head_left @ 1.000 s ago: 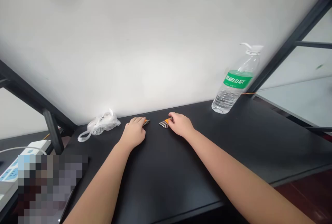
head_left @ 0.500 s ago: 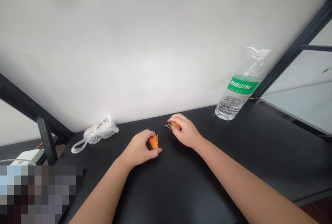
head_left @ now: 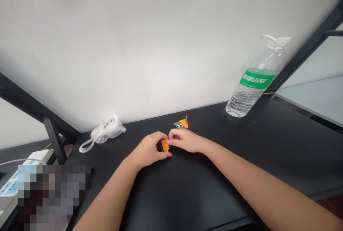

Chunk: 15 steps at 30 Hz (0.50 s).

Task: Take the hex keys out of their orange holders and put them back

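Note:
My left hand is curled around a hex key set in an orange holder, thumb on the near side and fingers on the far side. Dark key ends poke out on both sides of the holder. At its upper right corner, my right hand is pinched closed; the fingertips cover which part they grip. A second hex key set, also in an orange holder, lies on the black tabletop just beyond my right hand, its long keys pointing left.
A large water bottle with a green label stands at the back right, by the wall. Near the back left lies a clear plastic bag with something inside. A white power strip sits beyond the left edge. Dark metal frame bars flank the tabletop.
My right hand has let go of the second hex key set and moved left and nearer, onto the one in my left hand. The view has shifted slightly.

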Each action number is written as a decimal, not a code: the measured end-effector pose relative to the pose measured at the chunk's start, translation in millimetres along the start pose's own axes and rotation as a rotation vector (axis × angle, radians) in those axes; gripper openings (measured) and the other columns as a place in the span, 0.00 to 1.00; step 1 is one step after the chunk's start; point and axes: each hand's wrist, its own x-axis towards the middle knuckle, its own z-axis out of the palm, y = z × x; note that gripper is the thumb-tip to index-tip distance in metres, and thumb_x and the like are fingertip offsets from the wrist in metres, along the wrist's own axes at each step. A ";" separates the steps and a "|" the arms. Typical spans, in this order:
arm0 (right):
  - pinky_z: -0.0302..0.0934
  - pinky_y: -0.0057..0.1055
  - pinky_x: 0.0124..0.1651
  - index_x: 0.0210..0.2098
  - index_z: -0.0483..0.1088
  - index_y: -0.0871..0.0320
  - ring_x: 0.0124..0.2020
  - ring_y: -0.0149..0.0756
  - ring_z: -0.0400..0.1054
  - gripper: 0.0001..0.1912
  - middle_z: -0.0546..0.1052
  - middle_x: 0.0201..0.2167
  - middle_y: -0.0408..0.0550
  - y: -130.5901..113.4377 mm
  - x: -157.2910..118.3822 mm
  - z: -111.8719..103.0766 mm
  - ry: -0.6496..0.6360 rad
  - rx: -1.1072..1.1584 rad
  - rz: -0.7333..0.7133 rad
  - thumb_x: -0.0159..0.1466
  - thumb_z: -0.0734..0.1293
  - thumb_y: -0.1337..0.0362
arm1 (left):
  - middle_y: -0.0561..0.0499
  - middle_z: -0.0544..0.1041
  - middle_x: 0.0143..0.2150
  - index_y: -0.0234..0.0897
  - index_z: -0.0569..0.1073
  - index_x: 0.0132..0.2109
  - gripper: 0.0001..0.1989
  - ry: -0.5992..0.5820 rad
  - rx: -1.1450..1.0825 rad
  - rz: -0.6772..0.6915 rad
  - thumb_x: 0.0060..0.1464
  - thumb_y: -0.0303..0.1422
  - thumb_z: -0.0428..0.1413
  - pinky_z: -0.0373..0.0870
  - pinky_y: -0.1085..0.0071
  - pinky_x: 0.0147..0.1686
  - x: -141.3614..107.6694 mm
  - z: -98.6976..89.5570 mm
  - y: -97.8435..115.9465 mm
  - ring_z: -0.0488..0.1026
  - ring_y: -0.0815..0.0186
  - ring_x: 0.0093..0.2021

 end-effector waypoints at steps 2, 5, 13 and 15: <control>0.60 0.30 0.33 0.34 0.70 0.53 0.31 0.33 0.66 0.13 0.75 0.33 0.41 -0.4 1.9 -1.2 -0.029 -0.033 0.027 0.68 0.66 0.51 | 0.52 0.78 0.42 0.43 0.76 0.48 0.19 -0.008 0.037 0.015 0.50 0.41 0.67 0.70 0.69 0.35 1.9 0.8 -2.2 0.74 0.63 0.37; 0.58 0.31 0.32 0.32 0.70 0.54 0.30 0.34 0.66 0.14 0.75 0.31 0.42 -2.3 3.6 -2.4 0.035 -0.086 0.082 0.69 0.64 0.52 | 0.52 0.78 0.42 0.44 0.76 0.48 0.17 0.015 0.098 0.041 0.51 0.39 0.66 0.70 0.68 0.36 3.1 -2.4 -9.5 0.74 0.62 0.38; 0.56 0.33 0.31 0.32 0.74 0.53 0.28 0.36 0.67 0.14 0.75 0.29 0.45 6.7 -6.2 -25.2 0.092 -0.326 0.222 0.68 0.66 0.51 | 0.52 0.78 0.42 0.43 0.76 0.47 0.16 0.037 0.103 -0.034 0.52 0.41 0.65 0.73 0.67 0.40 -8.1 -17.7 -27.3 0.75 0.62 0.39; 0.57 0.34 0.33 0.36 0.75 0.53 0.32 0.38 0.69 0.11 0.76 0.33 0.46 6.4 -8.8 -25.0 0.213 -0.409 0.168 0.66 0.68 0.53 | 0.51 0.78 0.42 0.43 0.77 0.47 0.17 0.036 0.105 -0.016 0.51 0.42 0.66 0.73 0.68 0.39 -8.4 -15.0 -26.2 0.74 0.63 0.38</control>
